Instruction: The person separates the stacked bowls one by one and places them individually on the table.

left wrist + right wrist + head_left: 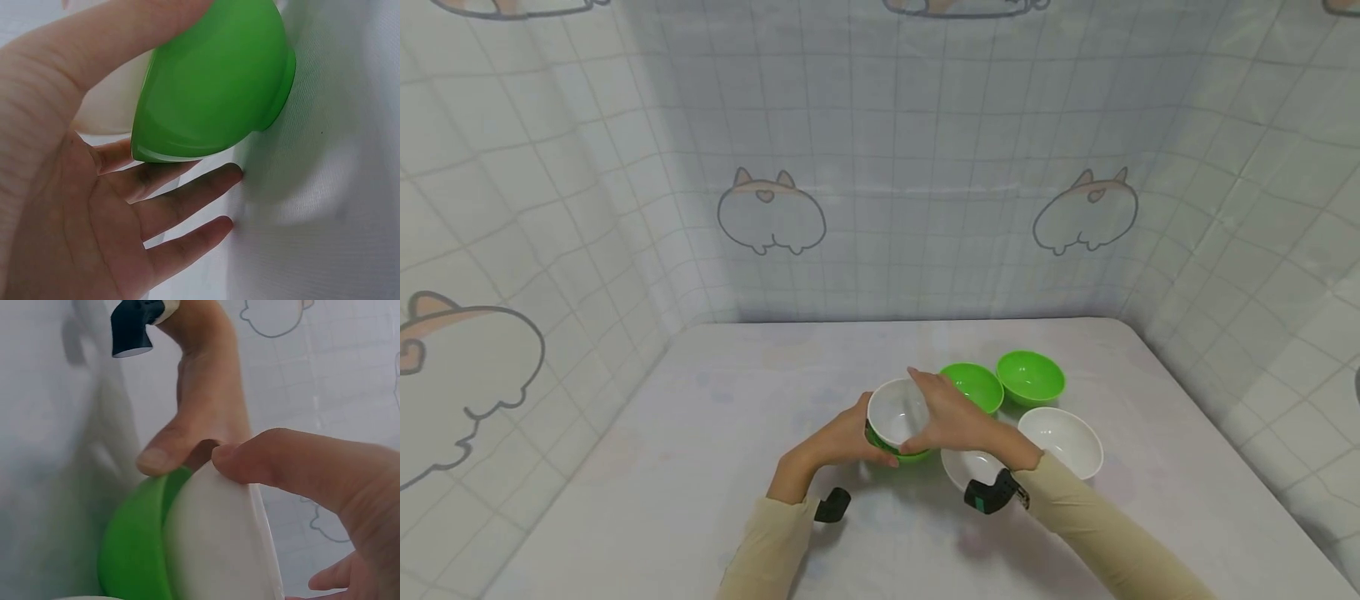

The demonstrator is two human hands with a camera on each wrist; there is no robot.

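My left hand (841, 435) holds a green bowl (212, 87) at its side, with the thumb near the rim and the fingers spread along the far side. The bowl's foot is at or just above the tabletop; I cannot tell which. My right hand (957, 417) grips a white bowl (895, 410) by its rim, thumb on the near edge and fingers across. In the right wrist view, that white bowl (219, 537) sits partly inside the green one, and the left thumb (156, 459) touches the green rim.
Right of the hands stand two more green bowls, a nearer one (973, 387) and a farther one (1032, 377). A white bowl (1063, 442) is at the right, and another white bowl (966, 469) lies partly under the right wrist. Patterned cloth walls (880, 275) surround the white table (700, 433).
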